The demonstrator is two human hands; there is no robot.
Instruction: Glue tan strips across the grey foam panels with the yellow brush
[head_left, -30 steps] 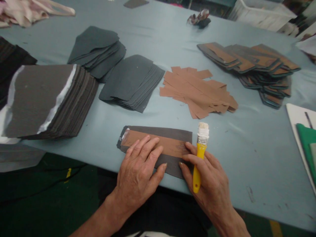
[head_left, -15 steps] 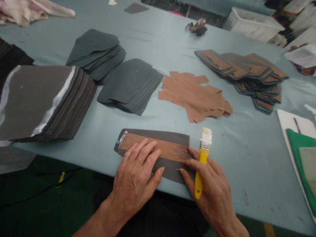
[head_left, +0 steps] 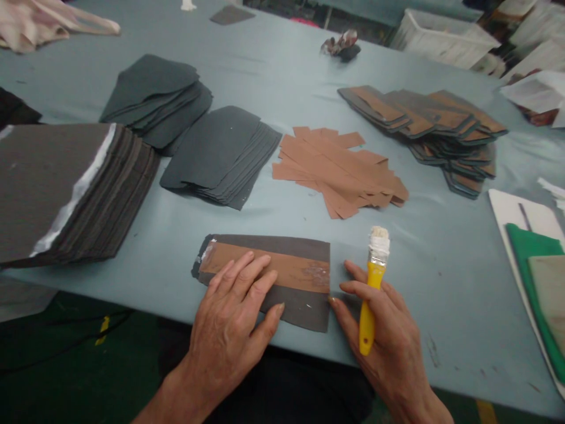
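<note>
a pale blue-green tabletop [head_left: 282, 76] fills most of the view, its near edge sloping down to the right above a dark green floor [head_left: 53, 365]. beyond the far edge stands a white tub [head_left: 445, 40]. on the left of the table are a tall stack of dark sheets [head_left: 44, 182] with a white band along the top sheet's edge, and two fanned piles of dark pieces [head_left: 216, 144]. a heap of brown strips [head_left: 344, 168] lies near the middle; farther right is a pile of strip-backed pieces [head_left: 415, 115]. at the right edge a green sheet [head_left: 525, 238] lies on a white board [head_left: 501, 203].

the dark panel [head_left: 289, 309] lies flat by the near edge, in front of the person. its long axis runs left to right, dipping slightly rightward; the black-edged end points left, the straight-cut end right. a brown strip [head_left: 300, 274] lies lengthwise along it, whitish smears at both ends.

the left hand [head_left: 233, 312] rests spread on panel and strip, gripping neither. the right hand [head_left: 386, 330] is closed around a yellow-handled brush [head_left: 371, 282], its white-coated bristles pointing away from the person. the right thumb tip is at the panel's right edge; whether it touches, one cannot tell.
</note>
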